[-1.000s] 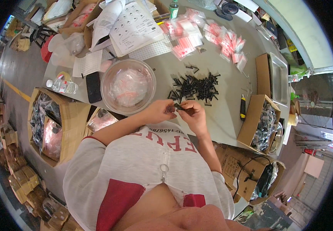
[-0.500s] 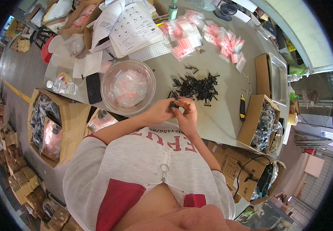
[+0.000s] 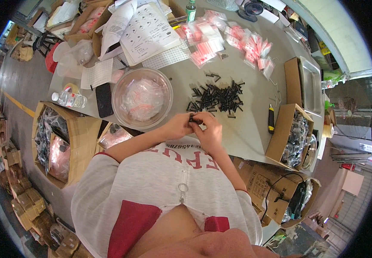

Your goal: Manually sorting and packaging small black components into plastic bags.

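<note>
My left hand (image 3: 178, 126) and my right hand (image 3: 209, 129) meet at the near edge of the grey table (image 3: 254, 129). Between their fingertips they pinch a few small black screws (image 3: 193, 119); whether a small bag is also there I cannot tell. Just beyond the hands lies a loose pile of black screws (image 3: 219, 96). A clear round bowl (image 3: 142, 103) with small clear packets stands to the left of my left hand.
Red-and-clear small bags (image 3: 233, 36) lie scattered at the far side, beside printed sheets (image 3: 145, 32). A black phone (image 3: 104, 99), a water bottle (image 3: 69, 99) and a yellow-black cutter (image 3: 271, 119) lie on the table. Open cardboard boxes (image 3: 59, 142) with bagged parts stand left and right.
Both hands have drawn closer together and slightly toward me, still working the small black pieces between the fingertips. The rest has not moved.
</note>
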Tool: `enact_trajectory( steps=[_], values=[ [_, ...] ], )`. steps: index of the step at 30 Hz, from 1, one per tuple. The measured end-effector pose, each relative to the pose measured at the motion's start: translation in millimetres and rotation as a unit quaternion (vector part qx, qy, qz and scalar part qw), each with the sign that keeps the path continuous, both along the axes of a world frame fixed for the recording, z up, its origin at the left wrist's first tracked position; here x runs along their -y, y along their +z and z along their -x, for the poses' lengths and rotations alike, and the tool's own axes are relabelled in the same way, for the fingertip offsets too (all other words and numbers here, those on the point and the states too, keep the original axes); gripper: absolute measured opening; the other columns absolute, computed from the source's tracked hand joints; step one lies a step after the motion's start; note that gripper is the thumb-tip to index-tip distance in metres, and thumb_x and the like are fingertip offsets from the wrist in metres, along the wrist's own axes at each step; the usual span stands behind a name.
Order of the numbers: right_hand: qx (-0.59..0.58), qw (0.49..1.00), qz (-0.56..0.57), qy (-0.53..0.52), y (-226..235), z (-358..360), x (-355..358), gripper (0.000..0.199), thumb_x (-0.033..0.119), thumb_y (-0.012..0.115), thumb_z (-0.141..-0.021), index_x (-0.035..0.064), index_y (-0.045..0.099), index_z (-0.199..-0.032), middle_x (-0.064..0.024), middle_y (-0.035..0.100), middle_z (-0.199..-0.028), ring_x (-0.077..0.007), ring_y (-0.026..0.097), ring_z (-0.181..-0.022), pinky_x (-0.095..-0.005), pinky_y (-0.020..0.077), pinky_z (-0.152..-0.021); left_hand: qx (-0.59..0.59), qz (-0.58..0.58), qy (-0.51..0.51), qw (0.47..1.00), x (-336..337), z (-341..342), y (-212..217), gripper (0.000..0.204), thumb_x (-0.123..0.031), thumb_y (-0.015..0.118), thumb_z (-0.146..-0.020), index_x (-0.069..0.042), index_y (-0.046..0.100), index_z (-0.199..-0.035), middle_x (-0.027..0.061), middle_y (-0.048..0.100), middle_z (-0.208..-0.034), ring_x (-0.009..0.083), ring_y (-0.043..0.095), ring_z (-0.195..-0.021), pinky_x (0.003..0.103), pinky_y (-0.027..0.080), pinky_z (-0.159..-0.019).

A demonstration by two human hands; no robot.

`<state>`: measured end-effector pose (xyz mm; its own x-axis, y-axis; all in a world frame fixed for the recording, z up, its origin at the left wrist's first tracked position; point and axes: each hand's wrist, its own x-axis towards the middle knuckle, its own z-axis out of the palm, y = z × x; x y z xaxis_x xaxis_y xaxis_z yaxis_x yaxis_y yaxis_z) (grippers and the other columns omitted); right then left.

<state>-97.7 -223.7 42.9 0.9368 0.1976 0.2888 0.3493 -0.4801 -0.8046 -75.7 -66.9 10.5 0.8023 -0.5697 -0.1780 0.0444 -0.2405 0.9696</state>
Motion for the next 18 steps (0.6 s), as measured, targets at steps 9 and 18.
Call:
enact_trajectory(
  steps=[9,18],
  values=[
    [-0.115,0.993,-0.031,0.005,6.1,-1.7,7.1,0.022,0.001,0.066,-0.073,0.0003,0.062,-0.094,-0.0142,0.065,-0.088,-0.0277,0.065,-0.075,-0.0329,0.0526,-0.064,0.034,-0.044,-0.067,0.996,2.0,0.4,15.0,0.039,-0.008,0.065,-0.079,0.0,0.053,-0.116,0.0104,0.062,-0.106,0.0192,0.059,-0.093,0.033,0.045,-0.083],
    [-0.144,0.989,-0.028,0.017,-12.1,1.0,13.7,0.022,0.007,0.069,-0.076,-0.0007,0.065,-0.096,-0.0113,0.066,-0.082,-0.0208,0.065,-0.074,-0.0277,0.051,-0.065,-0.117,0.066,-0.061,0.989,-2.9,3.0,-18.9,0.036,-0.011,0.066,-0.082,-0.002,0.053,-0.115,0.007,0.06,-0.104,0.0134,0.053,-0.097,0.03,0.043,-0.086]
  ],
)
